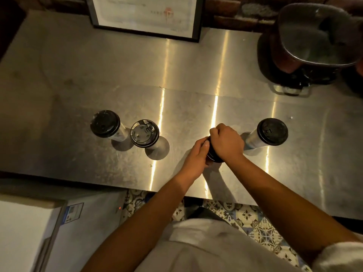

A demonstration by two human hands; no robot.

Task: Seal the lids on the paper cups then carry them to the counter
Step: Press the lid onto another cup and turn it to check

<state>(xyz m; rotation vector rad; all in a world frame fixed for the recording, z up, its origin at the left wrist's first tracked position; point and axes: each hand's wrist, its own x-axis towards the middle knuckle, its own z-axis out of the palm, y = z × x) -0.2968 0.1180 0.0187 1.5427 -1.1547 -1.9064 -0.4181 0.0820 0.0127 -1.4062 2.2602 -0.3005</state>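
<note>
Several paper cups with black lids stand on a steel table (78,85). Both hands work on the middle cup (213,156), which is mostly hidden. My left hand (196,154) grips its side and lid rim from the left. My right hand (225,142) is curled over the top of the black lid. Two lidded cups stand at the left, the far one (105,123) and the near one (144,133). Another lidded cup (272,131) stands just right of my right hand.
A dark pot-like vessel (314,42) sits at the back right over a metal handle (290,91). A framed document (145,14) leans at the back wall. A white appliance (29,232) stands below the table's near left edge, beside patterned floor tiles (261,228).
</note>
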